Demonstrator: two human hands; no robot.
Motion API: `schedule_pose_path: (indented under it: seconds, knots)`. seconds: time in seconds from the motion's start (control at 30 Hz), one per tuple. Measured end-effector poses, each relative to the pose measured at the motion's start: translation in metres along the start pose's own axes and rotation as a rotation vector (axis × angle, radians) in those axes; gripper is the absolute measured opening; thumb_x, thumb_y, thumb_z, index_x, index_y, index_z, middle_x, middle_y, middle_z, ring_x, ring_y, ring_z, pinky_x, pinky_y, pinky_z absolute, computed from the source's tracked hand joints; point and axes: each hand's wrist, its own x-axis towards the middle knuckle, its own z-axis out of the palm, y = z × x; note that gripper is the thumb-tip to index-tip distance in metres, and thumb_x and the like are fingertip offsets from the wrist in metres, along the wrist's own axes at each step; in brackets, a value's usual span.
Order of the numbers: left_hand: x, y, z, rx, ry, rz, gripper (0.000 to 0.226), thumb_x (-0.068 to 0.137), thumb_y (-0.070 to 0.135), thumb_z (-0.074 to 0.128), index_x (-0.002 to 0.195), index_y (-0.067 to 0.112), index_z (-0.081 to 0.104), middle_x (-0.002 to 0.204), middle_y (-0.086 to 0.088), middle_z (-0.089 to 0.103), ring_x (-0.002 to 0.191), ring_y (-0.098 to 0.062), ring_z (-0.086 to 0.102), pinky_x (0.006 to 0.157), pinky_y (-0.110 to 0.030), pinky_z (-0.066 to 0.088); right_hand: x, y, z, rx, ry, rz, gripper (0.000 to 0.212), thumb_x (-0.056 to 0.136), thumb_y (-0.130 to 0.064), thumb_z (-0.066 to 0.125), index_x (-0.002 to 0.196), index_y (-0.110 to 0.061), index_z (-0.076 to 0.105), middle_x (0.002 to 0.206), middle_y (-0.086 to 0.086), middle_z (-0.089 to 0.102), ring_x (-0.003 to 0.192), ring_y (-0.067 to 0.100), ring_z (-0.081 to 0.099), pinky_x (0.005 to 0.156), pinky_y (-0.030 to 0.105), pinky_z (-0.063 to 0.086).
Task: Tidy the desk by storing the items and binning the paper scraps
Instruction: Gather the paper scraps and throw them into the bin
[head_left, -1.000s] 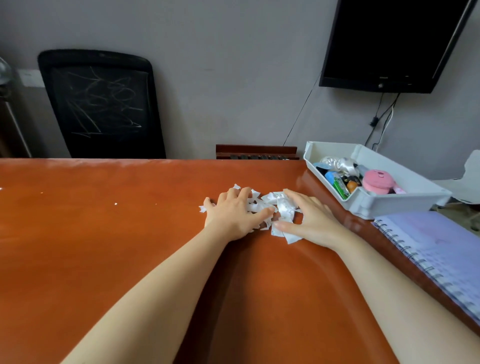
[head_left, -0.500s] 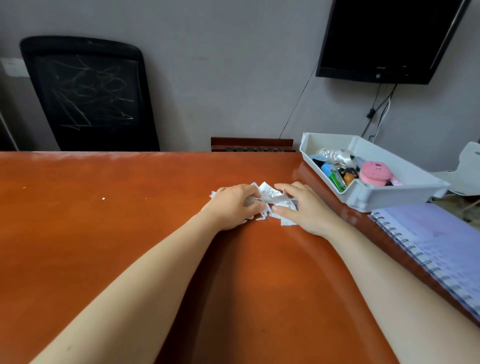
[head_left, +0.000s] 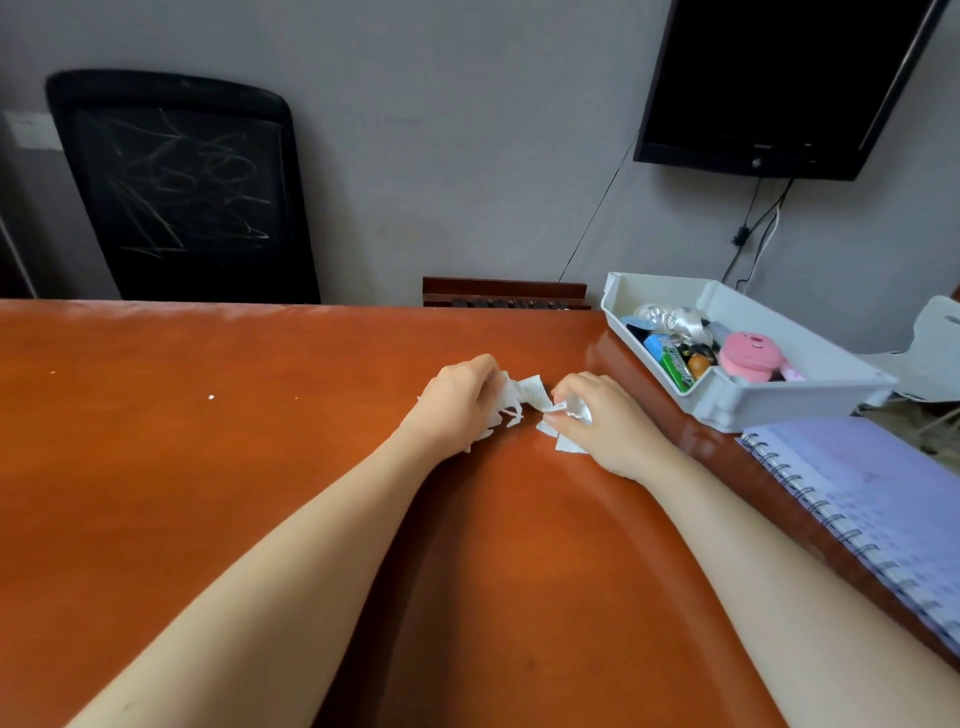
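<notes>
A small heap of white paper scraps (head_left: 524, 397) lies in the middle of the orange-brown desk (head_left: 208, 493). My left hand (head_left: 460, 402) grips the left part of the heap with curled fingers. My right hand (head_left: 597, 415) curls round the right part, and a few scraps stick out under its thumb. The two hands sit close together with scraps bridging the gap. A white storage tray (head_left: 763, 400) at the desk's right edge holds several small items, among them a pink round thing (head_left: 750, 356) and a green pack (head_left: 678, 369).
A spiral notebook (head_left: 872, 499) lies at the right, near the tray. A tiny white scrap (head_left: 211, 397) rests alone at the left of the desk. Behind the desk stand a black chair (head_left: 182, 192) and a wall-mounted dark screen (head_left: 779, 83) with hanging cables.
Both hands have gone from lying flat over the spread scraps to curling round them. The heap has been bunched into a tighter clump between the hands.
</notes>
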Motion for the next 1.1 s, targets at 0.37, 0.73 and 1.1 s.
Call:
schedule_pose_path:
  seconds: [0.37, 0.73, 1.1]
  knots:
    - [0.001, -0.004, -0.006, -0.223, 0.213, -0.190, 0.036, 0.097, 0.021, 0.040, 0.064, 0.008, 0.037, 0.058, -0.002, 0.036, 0.055, -0.012, 0.029, 0.051, -0.025, 0.027, -0.003, -0.003, -0.001, 0.021, 0.086, 0.061, 0.007, 0.092, -0.026, 0.057, 0.091, -0.023, 0.051, 0.092, -0.005, 0.057, 0.086, 0.017, 0.055, 0.065, 0.028, 0.046]
    - [-0.008, -0.006, -0.021, -0.647, 0.522, -0.360, 0.043, 0.097, 0.029, 0.041, 0.057, 0.014, 0.036, 0.058, -0.006, 0.038, 0.056, -0.012, 0.035, 0.054, -0.025, 0.032, 0.005, 0.000, -0.005, 0.584, 0.449, 0.269, 0.012, 0.088, -0.021, 0.061, 0.099, -0.023, 0.064, 0.095, 0.015, 0.066, 0.074, 0.030, 0.054, 0.068, 0.031, 0.045]
    - [-0.036, -0.014, -0.040, -0.513, 0.524, -0.292, 0.044, 0.092, 0.025, 0.049, 0.060, -0.004, 0.049, 0.051, -0.003, 0.051, 0.051, -0.007, 0.046, 0.054, -0.023, 0.039, 0.004, -0.016, -0.001, 0.558, 0.352, 0.229, 0.007, 0.089, -0.021, 0.061, 0.095, -0.024, 0.057, 0.084, 0.009, 0.058, 0.070, 0.014, 0.045, 0.060, 0.027, 0.036]
